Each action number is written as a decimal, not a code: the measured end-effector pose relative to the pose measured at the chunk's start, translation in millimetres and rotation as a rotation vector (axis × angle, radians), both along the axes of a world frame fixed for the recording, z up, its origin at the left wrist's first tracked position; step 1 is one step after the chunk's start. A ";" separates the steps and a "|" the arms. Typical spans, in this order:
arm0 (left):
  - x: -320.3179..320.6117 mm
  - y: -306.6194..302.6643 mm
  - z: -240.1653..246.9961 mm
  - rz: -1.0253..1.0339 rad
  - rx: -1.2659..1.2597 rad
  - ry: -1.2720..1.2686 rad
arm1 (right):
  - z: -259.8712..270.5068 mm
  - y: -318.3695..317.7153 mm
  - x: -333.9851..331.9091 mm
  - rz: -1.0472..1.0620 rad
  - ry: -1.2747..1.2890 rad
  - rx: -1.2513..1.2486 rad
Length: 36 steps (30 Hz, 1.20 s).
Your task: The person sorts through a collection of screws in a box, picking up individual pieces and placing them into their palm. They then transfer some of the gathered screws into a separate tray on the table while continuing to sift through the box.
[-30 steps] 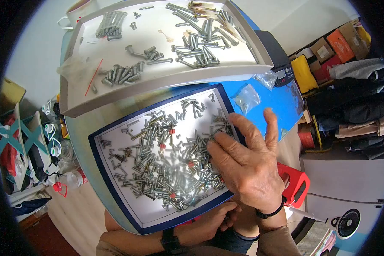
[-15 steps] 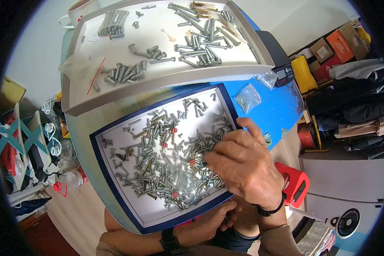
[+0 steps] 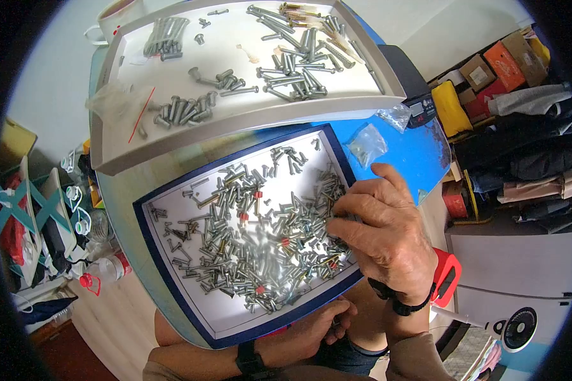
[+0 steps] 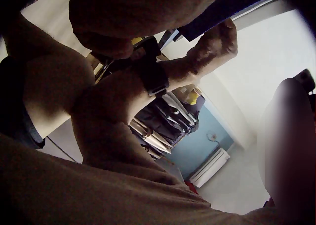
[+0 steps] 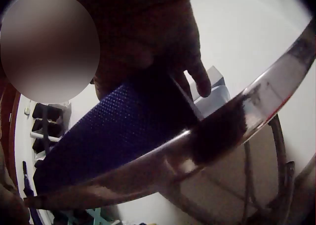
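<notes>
My right hand (image 3: pixel 384 232) reaches over the right side of a blue-rimmed white box (image 3: pixel 171 279), its fingers bent and the fingertips at a heap of small screws (image 3: pixel 235 260). Whether a screw sits between those fingertips I cannot tell. Among the screws lie a few red pieces (image 3: pixel 243 217). In the right wrist view, the same hand (image 5: pixel 148 42) is dark above the blue box wall (image 5: pixel 123 121), one finger pointing down. Below the box's near edge, my left hand (image 3: pixel 314 327) rests by my lap with loosely curled fingers and nothing visible in them.
A larger grey-walled tray (image 3: pixel 248 117) behind holds long bolts (image 3: pixel 299 70) and bagged ones (image 3: pixel 165 35). To the right are a small plastic bag (image 3: pixel 367 146) on the blue tabletop (image 3: pixel 419 149) and a black device with a display (image 3: pixel 416 108). A mug (image 3: pixel 121 16) stands at back left.
My right hand has drawn back to the right, from over the screws to the box's right edge. Its fingers were spread and are now closer together and bent. The left hand stays put.
</notes>
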<state>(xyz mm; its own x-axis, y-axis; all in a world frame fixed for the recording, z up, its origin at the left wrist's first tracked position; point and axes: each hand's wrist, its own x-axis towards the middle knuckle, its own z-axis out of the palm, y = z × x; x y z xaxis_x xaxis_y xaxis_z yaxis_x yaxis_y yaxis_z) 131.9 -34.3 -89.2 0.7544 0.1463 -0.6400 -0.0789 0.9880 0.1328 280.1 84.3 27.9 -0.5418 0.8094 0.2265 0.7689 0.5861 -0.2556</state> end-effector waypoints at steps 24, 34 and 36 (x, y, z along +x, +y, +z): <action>-2.4 3.7 2.0 0.003 -0.006 -0.008 | -8.2 0.2 -1.1 0.069 0.045 -0.059; -3.8 4.8 4.4 -0.001 -0.061 0.014 | -13.7 1.5 -6.5 0.073 0.108 -0.097; -5.1 4.4 3.4 0.005 -0.044 -0.005 | -14.3 1.5 -7.7 0.056 0.084 -0.091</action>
